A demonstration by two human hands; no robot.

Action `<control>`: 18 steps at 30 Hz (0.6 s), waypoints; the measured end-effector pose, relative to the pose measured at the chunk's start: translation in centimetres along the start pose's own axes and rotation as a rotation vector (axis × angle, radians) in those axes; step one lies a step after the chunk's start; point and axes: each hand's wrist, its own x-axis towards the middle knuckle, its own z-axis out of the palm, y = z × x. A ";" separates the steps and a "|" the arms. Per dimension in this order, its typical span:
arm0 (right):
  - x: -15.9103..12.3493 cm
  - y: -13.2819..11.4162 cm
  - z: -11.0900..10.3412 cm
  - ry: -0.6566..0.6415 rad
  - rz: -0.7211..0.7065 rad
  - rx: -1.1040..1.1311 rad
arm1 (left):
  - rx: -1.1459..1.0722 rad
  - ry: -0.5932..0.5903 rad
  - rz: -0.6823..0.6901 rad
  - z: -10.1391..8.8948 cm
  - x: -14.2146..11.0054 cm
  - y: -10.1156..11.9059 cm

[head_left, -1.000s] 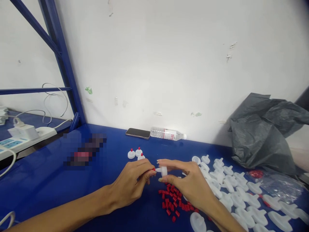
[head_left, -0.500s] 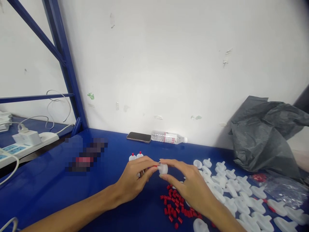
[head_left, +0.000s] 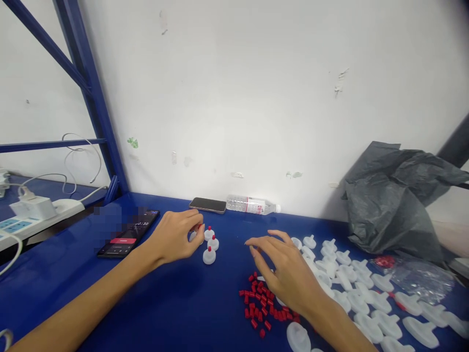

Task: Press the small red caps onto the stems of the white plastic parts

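Note:
My left hand [head_left: 179, 233] is left of centre over the blue table. Its thumb and fingers close around a white spout cap with a red tip [head_left: 197, 236], which they partly hide. Beside it stand several more white spout caps, each with a red tip pointing up; the nearest capped one [head_left: 209, 256] is just right of the thumb. My right hand [head_left: 284, 266] is open and holds nothing, fingers slightly curled. Below and left of it lies a pile of small red tips [head_left: 258, 300]. Loose white spout caps without red tips [head_left: 357, 300] spread over the right side.
At the back lie a dark phone [head_left: 207, 205] and a clear plastic bottle [head_left: 252, 205]. Another phone [head_left: 128, 235] with a lit screen is at left, near a power strip [head_left: 69, 209]. A grey plastic bag [head_left: 395, 205] and a clear bag [head_left: 417, 278] occupy the right.
My hands have moved apart. My left hand carried a red-tipped spout cap leftward to the standing group; my right hand has let go and opened.

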 end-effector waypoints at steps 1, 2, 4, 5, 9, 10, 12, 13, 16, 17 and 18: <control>0.0 0.1 0.0 0.007 -0.001 -0.005 | 0.033 -0.057 0.008 -0.1 0.0 0.1; 0.0 0.2 -0.1 0.012 -0.001 -0.011 | 0.062 -0.113 0.015 -0.2 0.1 0.1; 0.0 0.3 -0.3 0.014 0.009 -0.030 | 0.110 -0.210 0.027 -0.2 0.0 0.1; 0.0 0.4 -0.4 0.011 0.017 -0.041 | 0.129 -0.250 0.031 -0.1 -0.2 0.1; 0.1 0.7 -0.7 -0.035 0.050 -0.075 | 0.181 -0.346 0.030 0.2 -0.5 -0.2; 0.1 0.7 -0.8 -0.062 0.045 -0.081 | 0.190 -0.349 0.025 0.2 -0.6 -0.2; 0.1 0.8 -1.1 -0.125 0.022 -0.095 | 0.199 -0.335 0.015 0.1 -0.5 0.1; 0.1 0.8 -1.3 -0.154 0.009 -0.101 | 0.199 -0.321 0.012 0.0 -0.4 0.4; 0.2 0.9 -2.1 -0.217 0.012 -0.103 | 0.182 -0.286 0.020 -0.1 -0.2 1.5; 0.2 1.0 -2.4 -0.227 0.022 -0.100 | 0.170 -0.281 0.038 -0.1 -0.2 1.9; 0.2 1.1 -2.7 -0.230 0.031 -0.097 | 0.154 -0.274 0.069 0.0 -0.3 2.3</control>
